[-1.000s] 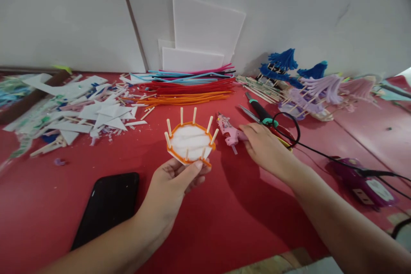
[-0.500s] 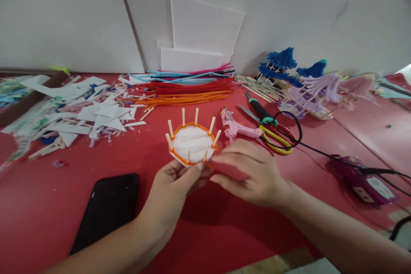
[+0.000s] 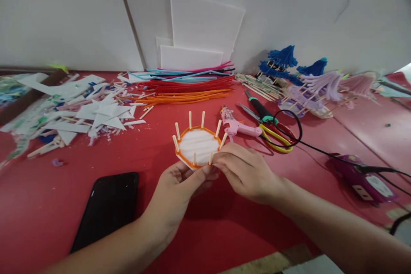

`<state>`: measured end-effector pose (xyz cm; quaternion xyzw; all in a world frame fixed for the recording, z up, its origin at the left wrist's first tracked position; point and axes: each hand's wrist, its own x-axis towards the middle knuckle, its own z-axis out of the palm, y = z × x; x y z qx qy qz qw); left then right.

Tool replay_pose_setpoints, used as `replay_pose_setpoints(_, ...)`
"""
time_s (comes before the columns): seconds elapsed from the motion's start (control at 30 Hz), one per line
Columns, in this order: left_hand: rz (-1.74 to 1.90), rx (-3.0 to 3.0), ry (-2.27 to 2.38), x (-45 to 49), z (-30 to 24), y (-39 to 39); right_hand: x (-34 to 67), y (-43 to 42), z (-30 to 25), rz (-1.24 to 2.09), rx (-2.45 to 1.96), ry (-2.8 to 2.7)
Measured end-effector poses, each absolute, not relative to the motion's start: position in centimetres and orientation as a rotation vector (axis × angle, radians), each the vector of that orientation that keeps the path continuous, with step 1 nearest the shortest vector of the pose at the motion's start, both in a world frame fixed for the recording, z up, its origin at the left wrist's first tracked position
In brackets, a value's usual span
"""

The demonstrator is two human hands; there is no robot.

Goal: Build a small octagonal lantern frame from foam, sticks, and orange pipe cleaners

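My left hand (image 3: 181,188) holds a small white foam disc (image 3: 198,146) from below, thumb on its near edge. The disc has an orange pipe-cleaner rim and several short wooden sticks standing up around it. My right hand (image 3: 245,171) pinches the disc's near right edge, fingertips at one of the sticks. Both hands hover just above the red table (image 3: 150,154). A pink glue gun (image 3: 236,126) lies right behind the disc.
A black phone (image 3: 107,207) lies at the near left. Scissors (image 3: 271,130) and a black cord (image 3: 317,150) run to a purple power strip (image 3: 362,175) on the right. Coloured pipe cleaners (image 3: 189,87), white foam scraps (image 3: 86,111), foam boards (image 3: 202,34) and finished tassel pieces (image 3: 305,83) line the back.
My right hand left the glue gun on the table and came back to the disc, now pinching its right edge. The disc shifted slightly right.
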<state>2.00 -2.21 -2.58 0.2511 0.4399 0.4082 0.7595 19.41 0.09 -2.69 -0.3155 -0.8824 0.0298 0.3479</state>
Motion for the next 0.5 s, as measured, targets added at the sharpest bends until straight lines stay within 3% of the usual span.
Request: replay_pose_setpoints(0.5, 1.035, 0.514, 0.986, 2.3, -2.53, -2.37, 18.6, -0.28, -2.33, -0.109, -0.957, -2.072)
